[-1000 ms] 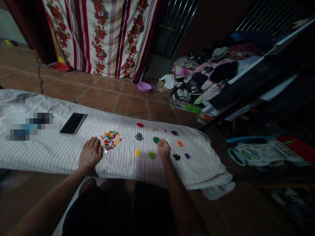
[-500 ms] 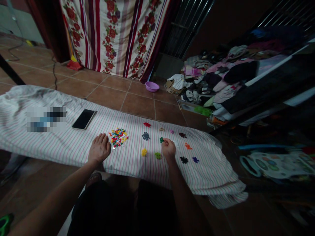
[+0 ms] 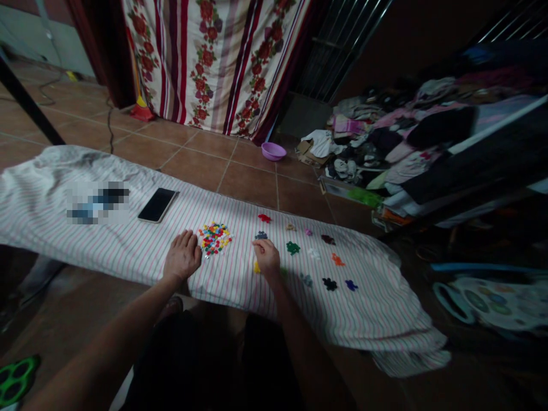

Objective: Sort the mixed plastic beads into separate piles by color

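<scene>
My left hand (image 3: 183, 254) lies flat on the striped cloth, fingers stretched out, beside a mixed pile of small coloured beads or pegs (image 3: 214, 238). My right hand (image 3: 268, 257) hovers over the cloth with its fingers curled together. No piece shows at its fingertips. It is just in front of the dark grey pile (image 3: 261, 234) and partly covers the yellow pile (image 3: 257, 267) and the light green pile (image 3: 283, 273). To its right lie the dark green pile (image 3: 293, 248), white pieces (image 3: 314, 253) and light grey pieces (image 3: 306, 279).
Red (image 3: 264, 218), tan (image 3: 290, 226), pink (image 3: 308, 232), brown (image 3: 328, 240), orange (image 3: 338, 260), black (image 3: 329, 283) and blue (image 3: 351, 285) piles also lie there. A phone (image 3: 157, 205) rests at left. Beyond the striped cloth (image 3: 226, 285), a purple basin (image 3: 273, 151) stands on the floor.
My right hand has moved left from the dark green pile towards the dark grey one, uncovering the white and light grey pieces. My left hand stays flat on the cloth. The view has shifted slightly.
</scene>
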Available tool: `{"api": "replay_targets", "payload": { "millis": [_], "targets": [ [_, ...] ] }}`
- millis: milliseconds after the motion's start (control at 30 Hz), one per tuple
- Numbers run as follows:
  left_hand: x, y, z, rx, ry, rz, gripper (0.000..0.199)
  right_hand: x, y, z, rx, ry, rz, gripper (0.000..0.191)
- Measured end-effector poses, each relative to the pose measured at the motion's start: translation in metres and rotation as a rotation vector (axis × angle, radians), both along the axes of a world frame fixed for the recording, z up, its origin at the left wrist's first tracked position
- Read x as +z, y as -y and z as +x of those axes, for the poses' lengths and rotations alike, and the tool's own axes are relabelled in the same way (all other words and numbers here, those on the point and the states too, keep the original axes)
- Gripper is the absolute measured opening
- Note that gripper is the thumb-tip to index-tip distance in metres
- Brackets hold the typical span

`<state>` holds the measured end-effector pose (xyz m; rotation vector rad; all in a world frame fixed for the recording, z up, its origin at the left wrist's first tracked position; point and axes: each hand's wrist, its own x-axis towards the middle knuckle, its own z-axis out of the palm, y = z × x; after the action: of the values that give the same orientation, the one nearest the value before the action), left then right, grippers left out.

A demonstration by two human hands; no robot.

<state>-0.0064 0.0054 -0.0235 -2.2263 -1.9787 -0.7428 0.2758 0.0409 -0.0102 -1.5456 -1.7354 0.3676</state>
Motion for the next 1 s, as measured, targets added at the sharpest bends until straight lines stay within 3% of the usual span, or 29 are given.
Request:
{"api": "replay_targets", "payload": {
  "millis": [267,600,1000],
  "targets": [
    [0.002,0.001,0.0,0.012,-0.05,-0.003,0.044,-0.008,0.004,-0.042,0.187,0.035,-0.055,0.027],
    [0.0,0.0,0.001,0.011,-0.002,0.005,0.044,0.007,0.004,-0.081,0.142,0.209,-0.242,0.036],
    [0.002,0.001,0.001,0.006,-0.008,0.0,0.043,0.021,0.008,-0.089,0.11,0.335,-0.294,0.034]
  ]
}}
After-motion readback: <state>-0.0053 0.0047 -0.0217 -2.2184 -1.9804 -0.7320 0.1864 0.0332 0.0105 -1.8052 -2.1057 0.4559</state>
